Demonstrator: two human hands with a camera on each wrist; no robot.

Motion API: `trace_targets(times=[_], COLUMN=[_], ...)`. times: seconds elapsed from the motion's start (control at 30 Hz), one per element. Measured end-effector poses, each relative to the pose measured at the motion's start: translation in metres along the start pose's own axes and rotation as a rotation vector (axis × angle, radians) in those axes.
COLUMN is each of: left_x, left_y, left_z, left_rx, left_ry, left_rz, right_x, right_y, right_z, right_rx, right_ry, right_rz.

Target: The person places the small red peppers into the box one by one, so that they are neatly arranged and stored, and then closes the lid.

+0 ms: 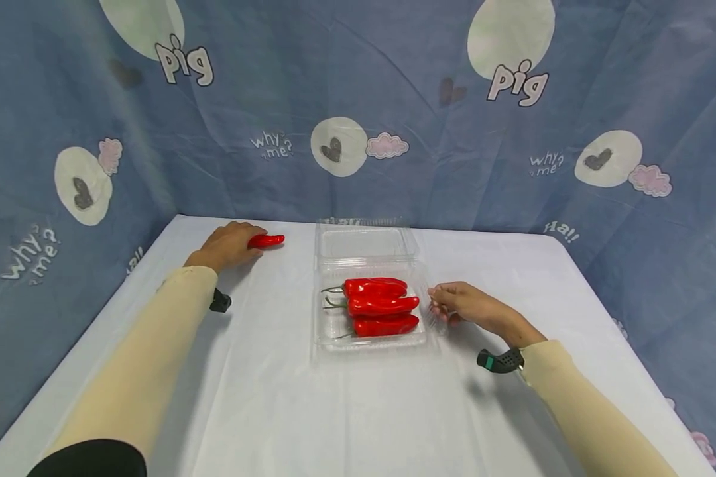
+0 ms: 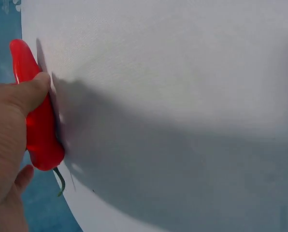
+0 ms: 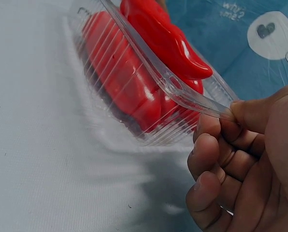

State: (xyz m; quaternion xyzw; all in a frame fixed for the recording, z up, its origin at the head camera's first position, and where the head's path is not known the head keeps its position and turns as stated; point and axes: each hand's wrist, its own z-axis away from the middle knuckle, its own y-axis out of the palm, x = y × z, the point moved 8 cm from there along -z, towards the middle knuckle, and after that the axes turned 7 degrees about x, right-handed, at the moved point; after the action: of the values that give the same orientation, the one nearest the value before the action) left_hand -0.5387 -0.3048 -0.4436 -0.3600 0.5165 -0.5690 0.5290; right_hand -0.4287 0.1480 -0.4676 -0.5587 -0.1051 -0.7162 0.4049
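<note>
At the table's far left, my left hand (image 1: 231,244) holds a red chili pepper (image 1: 268,241). The left wrist view shows the thumb laid across that pepper (image 2: 41,123), its green stem pointing down. My right hand (image 1: 467,304) pinches the right rim of a clear plastic clamshell box (image 1: 328,334) between thumb and fingers, as the right wrist view shows at the box edge (image 3: 202,105). Inside the box several red peppers (image 1: 383,307) lie side by side, stems to the left. The box lid (image 1: 366,243) is folded back, away from me.
A white cloth covers the table (image 1: 358,411). Behind it and at the sides hangs a blue printed curtain (image 1: 358,86), close to the table's back edge. Black bands (image 1: 501,361) sit on both wrists.
</note>
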Motion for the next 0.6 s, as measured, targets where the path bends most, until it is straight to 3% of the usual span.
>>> trace_targets(times=[0.43,0.6], left_x=[-0.005,-0.014], left_y=[0.005,0.0], left_z=[0.01,0.014], left_rx=[-0.023,-0.059], left_ry=[-0.009,0.038], left_rz=[0.064,0.09], right_x=[0.0,0.0], right_y=[0.001,0.001], right_z=[0.0,0.0], right_rx=[0.0,-0.003], right_ry=[-0.016,-0.019], right_rz=[-0.007,-0.006])
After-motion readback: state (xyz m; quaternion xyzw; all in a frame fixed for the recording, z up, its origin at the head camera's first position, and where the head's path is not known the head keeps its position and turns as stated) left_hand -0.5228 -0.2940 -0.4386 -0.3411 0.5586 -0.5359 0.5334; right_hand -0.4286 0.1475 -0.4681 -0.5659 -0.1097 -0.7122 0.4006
